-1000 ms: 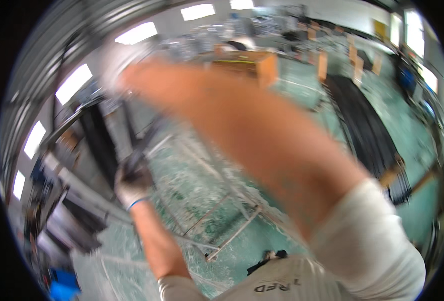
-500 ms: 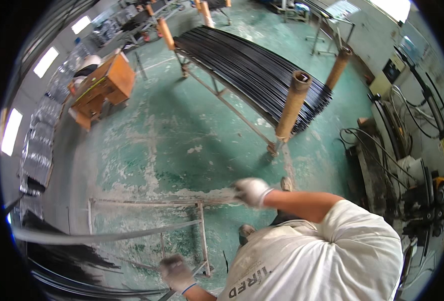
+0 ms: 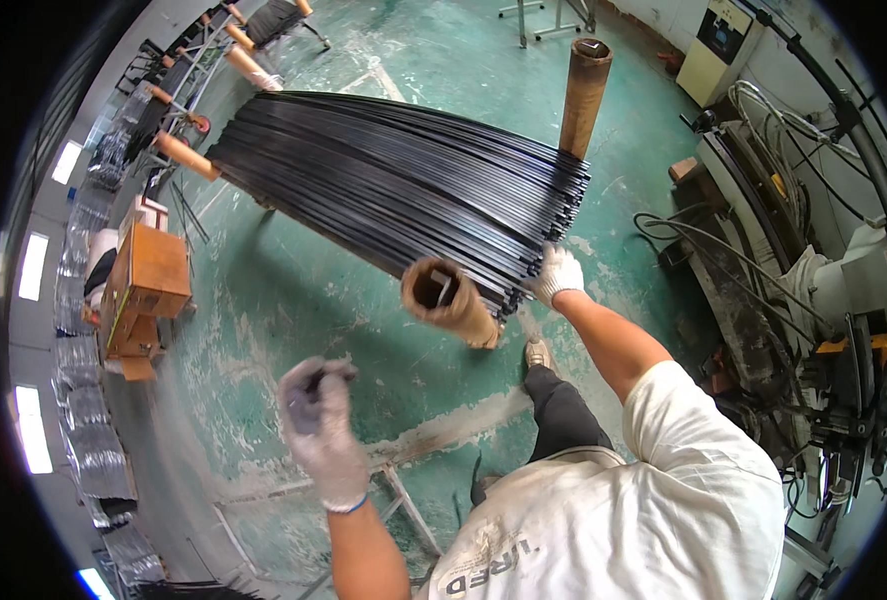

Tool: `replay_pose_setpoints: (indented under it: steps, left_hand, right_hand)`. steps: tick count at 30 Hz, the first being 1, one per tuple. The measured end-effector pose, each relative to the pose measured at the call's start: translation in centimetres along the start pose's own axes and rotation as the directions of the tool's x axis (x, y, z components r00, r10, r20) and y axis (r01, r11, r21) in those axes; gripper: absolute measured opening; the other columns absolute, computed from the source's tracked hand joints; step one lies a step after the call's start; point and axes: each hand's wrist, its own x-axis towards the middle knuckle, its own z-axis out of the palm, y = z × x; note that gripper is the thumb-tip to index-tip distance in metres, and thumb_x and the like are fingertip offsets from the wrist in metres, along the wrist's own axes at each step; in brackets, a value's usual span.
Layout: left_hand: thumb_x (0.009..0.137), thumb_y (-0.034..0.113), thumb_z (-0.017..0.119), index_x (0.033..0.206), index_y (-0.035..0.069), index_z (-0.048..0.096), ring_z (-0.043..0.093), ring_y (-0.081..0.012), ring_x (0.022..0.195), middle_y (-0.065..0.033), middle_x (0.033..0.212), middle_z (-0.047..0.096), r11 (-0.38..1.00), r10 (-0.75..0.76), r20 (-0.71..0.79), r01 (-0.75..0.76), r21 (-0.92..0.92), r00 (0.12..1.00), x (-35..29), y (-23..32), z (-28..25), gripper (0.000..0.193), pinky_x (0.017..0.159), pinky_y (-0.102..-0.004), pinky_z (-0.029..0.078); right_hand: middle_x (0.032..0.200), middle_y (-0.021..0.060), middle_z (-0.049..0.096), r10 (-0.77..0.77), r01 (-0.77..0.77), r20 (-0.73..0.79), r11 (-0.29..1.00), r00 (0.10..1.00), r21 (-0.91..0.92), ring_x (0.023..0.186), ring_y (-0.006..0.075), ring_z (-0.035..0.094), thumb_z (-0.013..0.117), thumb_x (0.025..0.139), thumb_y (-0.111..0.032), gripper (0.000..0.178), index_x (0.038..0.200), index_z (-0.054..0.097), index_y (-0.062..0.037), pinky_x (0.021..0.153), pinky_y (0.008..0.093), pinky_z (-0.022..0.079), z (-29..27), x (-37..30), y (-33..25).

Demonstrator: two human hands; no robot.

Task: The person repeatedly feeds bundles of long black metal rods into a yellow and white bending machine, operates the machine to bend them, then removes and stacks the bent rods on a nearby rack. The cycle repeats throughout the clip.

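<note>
Long black strips (image 3: 383, 175) lie side by side in a dense layer on a rack. My right hand (image 3: 560, 277), in a white knit glove, is at their near right ends. Its fingers and thumb look apart at the strip ends; a firm grip does not show. My left hand (image 3: 325, 435), in a glove with a dark, dirty palm, is raised over the floor, left of the rack's near post. Its fingers curve with the thumb apart, and nothing is in them. A brown tube-covered post (image 3: 450, 305) rises between my hands.
Another brown post (image 3: 585, 95) stands at the rack's far right corner. Along the right are a machine with cables (image 3: 763, 240) and a yellow-black tool (image 3: 878, 385). A wooden desk (image 3: 148, 285) is at left. A low metal frame (image 3: 413, 510) lies by my legs.
My view has swung toward the rack, which is now closer. My right hand has reached the strip ends. My left hand has come up from the low frame and the grey strip near it.
</note>
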Motion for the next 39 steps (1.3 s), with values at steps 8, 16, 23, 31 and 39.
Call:
replay_pose_setpoints:
  steps: [8,16,23,31,39]
  left_hand:
    - [0.097,0.01,0.081,0.116,-0.001,0.071,0.066,-0.0311,0.1,-0.0158,0.112,0.068,0.827,0.088,0.156,-0.16,0.539,0.984,8.8,-6.0,19.4,0.023,0.09,-0.0422,0.056]
    - [0.09,0.003,0.077,0.099,0.001,0.07,0.061,-0.0329,0.086,-0.0145,0.094,0.067,0.642,0.069,0.228,-0.218,0.735,0.971,10.1,-4.9,21.6,0.011,0.077,-0.0449,0.05]
    - [0.09,0.005,0.076,0.093,0.003,0.069,0.06,-0.0339,0.084,-0.0129,0.089,0.066,0.596,0.066,0.216,-0.212,0.774,0.974,10.5,-4.4,22.4,0.008,0.076,-0.0467,0.048]
    - [0.09,0.003,0.075,0.093,0.003,0.069,0.061,-0.0358,0.086,-0.0139,0.089,0.067,0.63,0.117,0.172,-0.207,0.748,0.978,9.9,-4.6,22.0,0.007,0.08,-0.0481,0.049]
    - [0.089,0.002,0.074,0.094,0.004,0.07,0.062,-0.0369,0.089,-0.0139,0.093,0.069,0.61,0.264,0.21,-0.332,0.719,0.941,9.7,-4.3,21.4,0.006,0.086,-0.0509,0.051]
  right_hand:
    - [0.172,0.027,0.039,0.051,-0.033,0.092,0.981,0.994,-0.19,0.163,0.0452,0.033,0.103,0.06,-0.065,0.146,0.171,0.034,0.0016,0.137,0.0586,0.023,-1.0,17.5,0.8]
    - [0.127,0.0175,0.071,0.006,0.0,0.076,0.997,0.997,-0.08,0.125,0.0358,0.066,0.101,0.065,-0.065,0.094,0.128,0.068,-0.0023,0.108,0.0483,0.055,-2.6,22.7,1.9]
    - [0.12,0.0198,0.079,-0.052,0.065,0.167,0.995,0.985,-0.073,0.117,0.0385,0.077,0.083,0.097,-0.039,0.038,0.113,0.079,-0.0044,0.099,0.0494,0.064,0.1,22.5,1.9]
    - [0.119,0.0198,0.084,-0.158,0.226,0.411,0.966,0.898,-0.123,0.112,0.0362,0.082,0.065,0.101,-0.018,0.026,0.111,0.087,-0.0077,0.095,0.0478,0.067,-3.0,25.8,1.7]
    - [0.129,0.0247,0.079,-0.121,0.112,0.64,0.992,0.759,0.054,0.121,0.0392,0.077,0.084,0.093,-0.041,0.063,0.143,0.073,-0.0038,0.104,0.0482,0.063,-5.1,25.6,1.6]
